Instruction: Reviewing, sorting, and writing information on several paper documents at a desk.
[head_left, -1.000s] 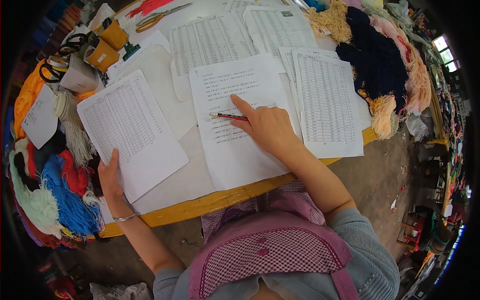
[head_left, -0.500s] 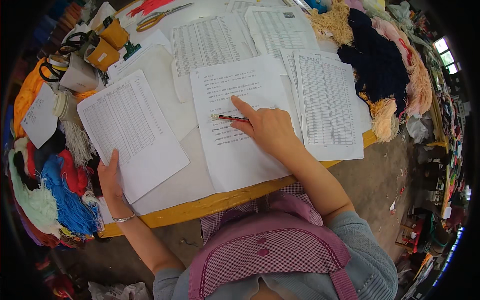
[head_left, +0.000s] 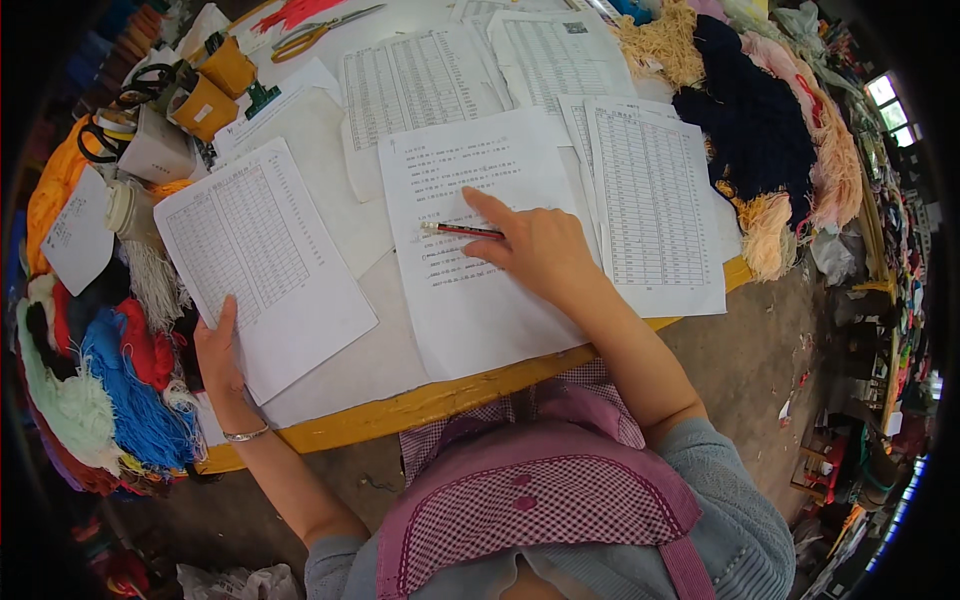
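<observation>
My left hand [head_left: 219,355] grips the lower left edge of a white sheet with a printed table [head_left: 310,345], thumb on top. The fingers beneath the paper are hidden. On a sheet with lines of text [head_left: 475,335], my right hand [head_left: 540,245] rests with its index finger extended onto the middle lines. A red and black pencil [head_left: 465,231] is held in that hand, its eraser end toward the left. To the right lie overlapping sheets with tables [head_left: 655,295], partly under the text sheet's side. More table sheets [head_left: 405,85] spread behind.
Yarn hanks crowd the table's left end, among them a blue hank [head_left: 130,385]; a dark navy hank [head_left: 750,130] lies at the right. Large scissors [head_left: 300,42] are at the back, near yellow holders [head_left: 205,108]. The table's yellow edge [head_left: 400,412] runs in front of me.
Almost nothing differs. My right hand keeps pointing at nearly the same place with the pencil in it, and the whole view has shifted very slightly.
</observation>
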